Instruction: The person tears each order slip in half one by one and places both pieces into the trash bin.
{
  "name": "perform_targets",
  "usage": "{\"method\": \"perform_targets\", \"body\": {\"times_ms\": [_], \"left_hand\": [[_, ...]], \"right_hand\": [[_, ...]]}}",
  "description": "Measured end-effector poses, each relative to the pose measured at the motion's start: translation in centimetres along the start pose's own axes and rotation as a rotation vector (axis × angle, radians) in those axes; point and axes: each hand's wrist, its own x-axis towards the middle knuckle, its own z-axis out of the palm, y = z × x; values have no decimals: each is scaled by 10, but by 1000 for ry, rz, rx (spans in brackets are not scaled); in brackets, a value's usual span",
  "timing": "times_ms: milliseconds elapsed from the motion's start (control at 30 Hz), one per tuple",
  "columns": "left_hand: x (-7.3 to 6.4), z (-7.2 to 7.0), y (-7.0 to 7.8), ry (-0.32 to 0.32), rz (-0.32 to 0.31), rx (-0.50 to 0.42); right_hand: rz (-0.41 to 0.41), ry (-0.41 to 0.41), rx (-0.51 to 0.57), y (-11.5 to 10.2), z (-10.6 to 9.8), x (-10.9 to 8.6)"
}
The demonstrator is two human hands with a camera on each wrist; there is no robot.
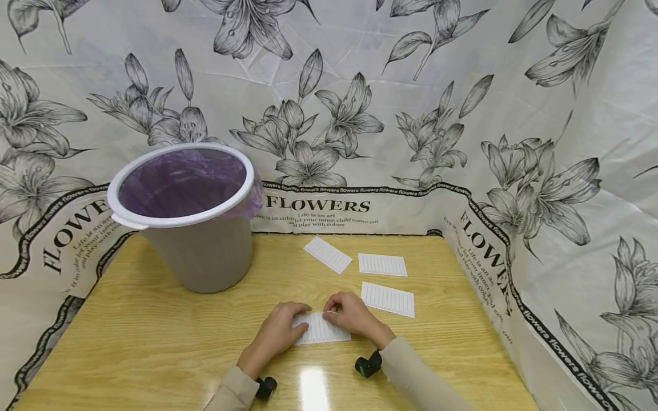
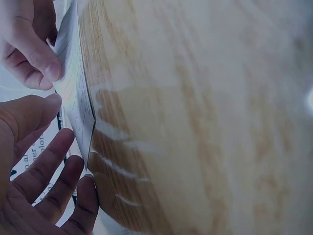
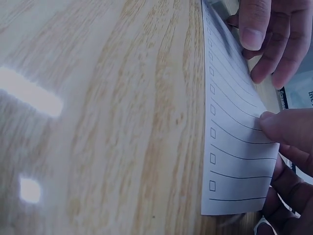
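A white sheet of lined paper with small checkboxes (image 1: 321, 330) lies on the table at the front middle. My right hand (image 1: 354, 315) pinches its far edge; in the right wrist view the thumb (image 3: 281, 125) lies on the printed face, with fingers behind, and the sheet bows upward there. At the sheet's left end is my left hand (image 1: 277, 330), its fingers spread and loosely bent. In the left wrist view those fingers (image 2: 54, 188) are close to the paper's corner; whether they touch it I cannot tell.
Three similar lined sheets lie behind and to the right: one tilted (image 1: 328, 255), one near the back (image 1: 382, 265), one closer (image 1: 388, 299). A grey bin (image 1: 205, 257) with a white rim and purple liner stands at the back left. Flower-printed cloth (image 1: 329, 165) surrounds the wooden table (image 1: 154, 342).
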Motion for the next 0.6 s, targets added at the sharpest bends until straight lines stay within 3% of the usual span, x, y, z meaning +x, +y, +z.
{"method": "perform_targets", "body": {"times_ms": [400, 600], "left_hand": [[2, 3, 1, 27, 3, -1], [4, 5, 0, 57, 9, 9]], "right_hand": [[23, -26, 73, -2, 1, -5], [24, 0, 116, -8, 4, -7]]}}
